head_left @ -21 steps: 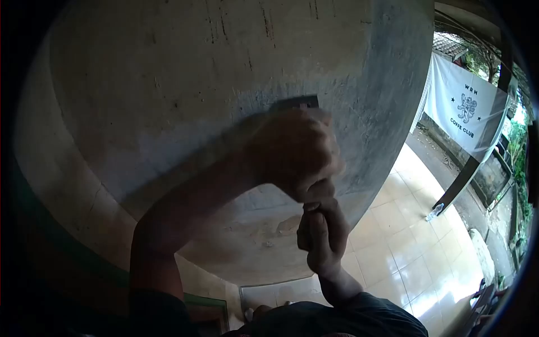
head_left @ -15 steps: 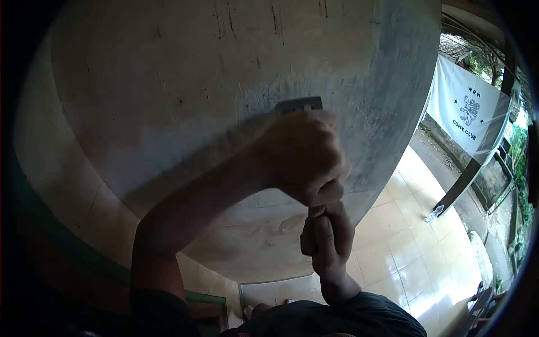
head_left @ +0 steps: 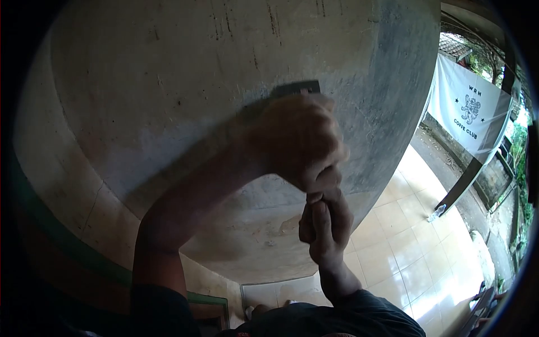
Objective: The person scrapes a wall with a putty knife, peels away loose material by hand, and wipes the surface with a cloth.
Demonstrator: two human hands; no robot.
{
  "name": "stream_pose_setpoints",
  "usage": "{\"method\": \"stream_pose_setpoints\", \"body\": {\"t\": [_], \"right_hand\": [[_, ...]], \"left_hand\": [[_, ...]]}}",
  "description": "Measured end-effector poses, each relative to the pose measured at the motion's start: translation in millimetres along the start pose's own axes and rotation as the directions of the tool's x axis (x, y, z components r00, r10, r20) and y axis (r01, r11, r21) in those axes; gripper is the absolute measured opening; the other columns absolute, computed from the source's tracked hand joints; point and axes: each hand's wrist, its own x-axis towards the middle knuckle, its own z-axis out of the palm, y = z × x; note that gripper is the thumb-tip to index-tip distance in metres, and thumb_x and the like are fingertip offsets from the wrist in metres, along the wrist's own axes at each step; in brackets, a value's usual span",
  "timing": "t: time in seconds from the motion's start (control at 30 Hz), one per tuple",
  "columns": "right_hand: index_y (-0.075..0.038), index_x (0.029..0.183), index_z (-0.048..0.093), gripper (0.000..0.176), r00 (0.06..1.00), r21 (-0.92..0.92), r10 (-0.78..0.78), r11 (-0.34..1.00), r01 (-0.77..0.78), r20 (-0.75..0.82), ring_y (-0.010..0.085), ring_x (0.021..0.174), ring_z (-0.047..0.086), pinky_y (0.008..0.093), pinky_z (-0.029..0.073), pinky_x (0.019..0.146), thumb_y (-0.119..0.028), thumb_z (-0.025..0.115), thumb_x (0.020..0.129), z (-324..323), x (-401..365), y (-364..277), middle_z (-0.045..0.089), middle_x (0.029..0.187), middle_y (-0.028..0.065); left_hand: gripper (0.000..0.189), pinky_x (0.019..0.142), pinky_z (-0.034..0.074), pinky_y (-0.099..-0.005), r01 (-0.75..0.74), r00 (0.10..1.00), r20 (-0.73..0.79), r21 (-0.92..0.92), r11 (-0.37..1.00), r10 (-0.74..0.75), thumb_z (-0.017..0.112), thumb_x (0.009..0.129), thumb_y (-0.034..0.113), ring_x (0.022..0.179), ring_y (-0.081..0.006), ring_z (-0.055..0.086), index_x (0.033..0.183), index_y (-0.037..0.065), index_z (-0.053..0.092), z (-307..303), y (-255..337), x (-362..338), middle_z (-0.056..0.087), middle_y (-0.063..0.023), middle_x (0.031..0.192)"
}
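A scraper with a flat, dark metal blade (head_left: 297, 88) is against the stained, worn wall (head_left: 185, 67). My left hand (head_left: 303, 137) is closed in a fist just below the blade, the forearm reaching across from the left. Directly beneath it, my right hand (head_left: 328, 224) is also closed, its thumb lying along the front and its top touching the left fist. Both hands wrap the scraper's handle, which their fingers hide. Patchy grey and whitish marks surround the blade on the wall.
Shiny floor tiles (head_left: 393, 241) spread out at the right. A white banner (head_left: 469, 106) hangs outside near a dark post (head_left: 460, 185), with a clear plastic bottle (head_left: 436, 213) at its foot. A green-edged frame (head_left: 208, 299) is low on the left.
Both hands and the scraper have moved a little up the wall, staying closed together on the handle. The surroundings look the same.
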Motion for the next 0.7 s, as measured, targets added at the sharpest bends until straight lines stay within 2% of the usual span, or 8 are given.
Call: {"method": "stream_pose_setpoints", "body": {"t": [0.13, 0.2, 0.23, 0.37, 0.47, 0.53, 0.63, 0.7], "right_hand": [[0.001, 0.103, 0.049, 0.015, 0.998, 0.006, -0.016, 1.000, 0.015, 0.056, 0.0005, 0.047, 0.039, 0.0180, 0.028, 0.043, -0.009, 0.039, 0.099, -2.7, 2.0, -9.1, 0.044, 0.060, -0.0031], [0.001, 0.103, 0.048, 0.015, 0.999, 0.019, 0.036, 0.999, -0.036, 0.027, 0.0005, 0.046, 0.038, 0.0178, 0.027, 0.042, -0.010, 0.039, 0.099, -1.3, -27.2, -3.7, 0.043, 0.060, -0.0034], [0.001, 0.103, 0.047, 0.014, 0.996, 0.063, 0.087, 0.994, -0.088, 0.005, 0.0006, 0.045, 0.038, 0.0177, 0.026, 0.041, -0.010, 0.038, 0.099, -1.5, -36.5, -0.7, 0.043, 0.060, -0.0036], [0.000, 0.103, 0.049, 0.015, 1.000, -0.015, -0.012, 1.000, 0.012, -0.005, 0.0013, 0.046, 0.038, 0.0182, 0.026, 0.040, -0.010, 0.039, 0.099, -7.1, -7.8, -2.2, 0.044, 0.060, -0.0030], [0.000, 0.103, 0.049, 0.016, 1.000, -0.002, -0.014, 1.000, 0.014, -0.024, 0.0017, 0.046, 0.038, 0.0186, 0.026, 0.040, -0.011, 0.039, 0.099, -6.1, 8.5, -7.4, 0.043, 0.059, -0.0029], [0.000, 0.103, 0.048, 0.016, 0.998, -0.009, -0.060, 0.998, 0.060, 0.020, 0.0016, 0.045, 0.038, 0.0187, 0.026, 0.041, -0.012, 0.038, 0.100, -6.3, -6.8, -3.2, 0.043, 0.058, -0.0027], [0.000, 0.102, 0.046, 0.015, 0.996, 0.033, 0.082, 0.996, -0.082, -0.019, 0.0010, 0.044, 0.036, 0.0187, 0.026, 0.041, -0.012, 0.038, 0.099, -3.4, -39.6, 0.6, 0.043, 0.059, -0.0026], [0.000, 0.102, 0.047, 0.015, 0.999, 0.031, 0.047, 0.998, -0.047, -0.008, 0.0011, 0.044, 0.036, 0.0188, 0.026, 0.041, -0.012, 0.038, 0.099, -4.5, -30.3, 0.1, 0.043, 0.059, -0.0028]], "left_hand": [[0.018, 0.055, 0.042, -0.0325, 0.030, 0.999, -0.039, 0.003, 1.000, -0.030, 0.057, 0.054, 0.016, 0.043, -0.0189, 0.045, 0.045, 0.015, 0.042, -3.6, 2.8, 5.7, 0.043, -0.0005, 0.045], [0.018, 0.056, 0.043, -0.0326, 0.010, 0.999, 0.035, -0.144, 0.989, -0.005, 0.058, 0.055, 0.017, 0.043, -0.0188, 0.047, 0.045, 0.015, 0.043, 18.2, 20.6, -7.9, 0.043, -0.0008, 0.045], [0.018, 0.057, 0.043, -0.0327, 0.016, 0.996, 0.091, -0.092, 0.996, -0.008, 0.059, 0.055, 0.018, 0.044, -0.0186, 0.047, 0.045, 0.015, 0.044, 23.8, 26.1, -12.4, 0.043, -0.0009, 0.045], [0.017, 0.057, 0.043, -0.0332, -0.008, 0.997, 0.071, -0.074, 0.997, 0.013, 0.058, 0.055, 0.018, 0.043, -0.0189, 0.047, 0.045, 0.015, 0.044, 13.3, 8.1, 1.4, 0.043, -0.0011, 0.045], [0.016, 0.057, 0.043, -0.0335, 0.046, 0.999, -0.001, 0.018, 0.999, -0.046, 0.058, 0.054, 0.018, 0.043, -0.0189, 0.047, 0.045, 0.015, 0.044, 2.9, 1.8, 13.1, 0.043, -0.0012, 0.045], [0.016, 0.056, 0.042, -0.0334, 0.074, 0.997, 0.040, -0.036, 0.997, -0.072, 0.057, 0.053, 0.017, 0.043, -0.0192, 0.047, 0.045, 0.014, 0.044, 9.1, 11.4, 7.0, 0.043, -0.0019, 0.045], [0.016, 0.056, 0.041, -0.0334, 0.051, 0.991, 0.133, -0.158, 0.986, -0.030, 0.057, 0.053, 0.016, 0.043, -0.0197, 0.047, 0.044, 0.013, 0.043, 26.1, 27.4, -8.3, 0.043, -0.0026, 0.045], [0.017, 0.056, 0.041, -0.0336, 0.017, 0.995, 0.099, -0.144, 0.989, -0.003, 0.057, 0.053, 0.017, 0.043, -0.0200, 0.046, 0.044, 0.013, 0.043, 23.8, 18.2, -5.4, 0.043, -0.0028, 0.045]]}}
